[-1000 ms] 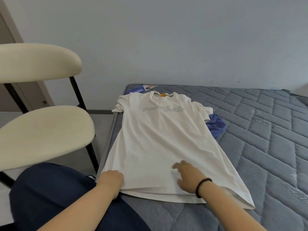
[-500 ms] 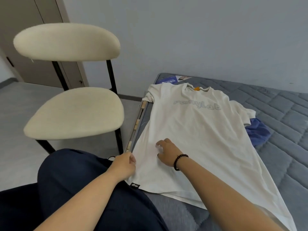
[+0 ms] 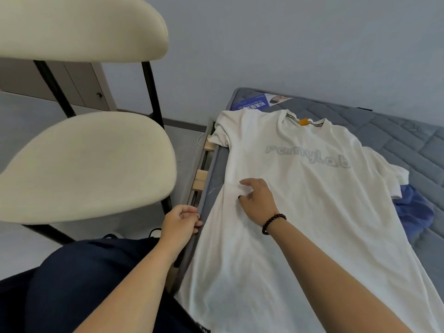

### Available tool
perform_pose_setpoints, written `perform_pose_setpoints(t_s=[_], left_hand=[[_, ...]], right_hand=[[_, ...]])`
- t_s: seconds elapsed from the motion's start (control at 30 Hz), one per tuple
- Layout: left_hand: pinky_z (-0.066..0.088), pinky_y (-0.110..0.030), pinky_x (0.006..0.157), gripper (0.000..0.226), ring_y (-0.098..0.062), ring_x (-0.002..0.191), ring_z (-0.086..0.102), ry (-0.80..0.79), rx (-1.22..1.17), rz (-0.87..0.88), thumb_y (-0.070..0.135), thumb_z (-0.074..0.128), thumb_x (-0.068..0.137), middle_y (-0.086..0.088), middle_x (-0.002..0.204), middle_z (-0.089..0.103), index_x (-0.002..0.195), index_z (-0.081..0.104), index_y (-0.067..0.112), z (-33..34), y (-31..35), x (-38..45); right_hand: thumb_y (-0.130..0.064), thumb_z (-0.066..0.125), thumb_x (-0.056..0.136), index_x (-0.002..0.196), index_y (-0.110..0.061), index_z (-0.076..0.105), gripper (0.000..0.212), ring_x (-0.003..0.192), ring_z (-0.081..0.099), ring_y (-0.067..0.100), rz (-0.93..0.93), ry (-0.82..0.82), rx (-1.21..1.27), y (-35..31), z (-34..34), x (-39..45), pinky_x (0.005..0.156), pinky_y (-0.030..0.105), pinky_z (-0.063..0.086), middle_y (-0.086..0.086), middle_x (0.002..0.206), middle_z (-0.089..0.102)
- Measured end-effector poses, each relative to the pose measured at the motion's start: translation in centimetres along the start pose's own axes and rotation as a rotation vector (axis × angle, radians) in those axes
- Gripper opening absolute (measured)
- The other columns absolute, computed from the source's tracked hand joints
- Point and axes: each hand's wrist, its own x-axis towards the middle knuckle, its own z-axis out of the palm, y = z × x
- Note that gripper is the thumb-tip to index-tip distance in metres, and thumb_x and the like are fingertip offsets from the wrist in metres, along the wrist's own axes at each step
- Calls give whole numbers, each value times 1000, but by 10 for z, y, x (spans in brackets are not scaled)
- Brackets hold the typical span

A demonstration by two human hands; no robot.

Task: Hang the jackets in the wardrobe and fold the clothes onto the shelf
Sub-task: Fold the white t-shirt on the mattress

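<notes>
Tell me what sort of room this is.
Most likely a bedroom. A bare quilted grey mattress lies on a slatted bed frame against the wall, with a white T-shirt spread flat on it. A cream chair stands beside the bed, and cabinet doors show behind it.

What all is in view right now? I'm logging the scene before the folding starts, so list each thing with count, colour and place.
T-shirt: one, white with pale grey lettering, spread flat on the mattress.
Blue garment: one, partly under the T-shirt's far sleeve.
Mattress: one, grey quilted, right side.
Printed label: one, blue and white, at the mattress's far corner.
Chair: one, cream seat and back, black frame, left of the bed.
Bead bracelet: one, dark, on the right wrist.
Left hand: fingers curled at the T-shirt's near edge.
Right hand: resting on the T-shirt.
</notes>
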Motion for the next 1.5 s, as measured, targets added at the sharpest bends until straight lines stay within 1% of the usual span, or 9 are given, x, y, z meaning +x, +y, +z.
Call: perform_pose_setpoints(t_s=[0.37, 0.53, 0.7, 0.83, 0.97, 1.07, 1.23, 1.37, 1.5], left_hand=[[55, -25, 73, 23, -15, 92, 66, -35, -446, -43, 6, 52, 95, -2, 105, 63, 116, 56, 15, 78, 75, 142], [49, -17, 73, 43, 1, 85, 65, -6, -517, 17, 5, 59, 91, 3, 124, 55, 132, 50, 15, 98, 89, 194], [54, -20, 59, 16, -9, 71, 65, -71, -497, -47, 13, 55, 94, -1, 86, 65, 84, 60, 23, 99, 103, 231], [43, -22, 47, 7, -9, 51, 50, -80, -360, -62, 18, 61, 91, 0, 65, 60, 96, 65, 16, 102, 95, 255], [48, -32, 57, 14, -12, 64, 47, -90, -335, -90, 16, 60, 90, 0, 81, 57, 103, 65, 16, 105, 84, 263], [44, -24, 58, 16, -12, 67, 53, 41, -496, -93, 7, 56, 92, -1, 83, 60, 98, 61, 21, 100, 82, 259], [42, -7, 66, 12, -13, 91, 58, 436, -541, 66, 5, 51, 95, -1, 102, 61, 104, 52, 12, 91, 73, 254], [48, -22, 88, 25, -12, 95, 60, 300, -709, -46, 1, 56, 90, 0, 104, 62, 112, 49, 9, 89, 74, 253], [53, -28, 87, 34, -12, 92, 67, 86, -758, -40, 12, 68, 86, 0, 97, 70, 117, 59, 5, 84, 70, 259]], right_hand=[[-8, 58, 88, 109, -20, 62, 24, 71, 52, -2, -32, 172, -32, -36, -17, 160, 64, 1, 39, -8, 111, 49], [-6, 55, 85, 103, -14, 67, 23, 81, 56, 8, -96, 139, -177, -54, -13, 242, 79, 13, 36, 1, 114, 57], [-10, 53, 88, 105, -13, 66, 22, 108, 58, 20, -98, 80, -360, -72, 0, 323, 82, 20, 39, 3, 115, 65], [-19, 52, 91, 119, -11, 59, 30, 115, 53, 26, -57, -96, -730, -83, 24, 371, 94, 32, 43, 8, 125, 58], [-19, 50, 88, 109, -12, 53, 23, 124, 36, 32, 17, -191, -1060, -79, 41, 389, 105, 52, 25, 11, 123, 50], [-6, 51, 82, 102, -13, 54, 22, 122, 34, 32, -1, -186, -1151, -78, 45, 394, 104, 52, 19, 9, 111, 55], [-6, 45, 85, 97, -27, 68, 33, 106, 55, 16, -215, 97, -632, -85, 42, 395, 96, 38, 25, -9, 107, 67], [-1, 49, 81, 75, -27, 63, 29, 100, 62, 20, -134, -41, -420, -81, 54, 395, 97, 42, 45, -4, 94, 69], [4, 47, 75, 67, -26, 62, 35, 92, 65, 22, -147, -31, -268, -88, 66, 395, 89, 41, 53, 0, 89, 71]])
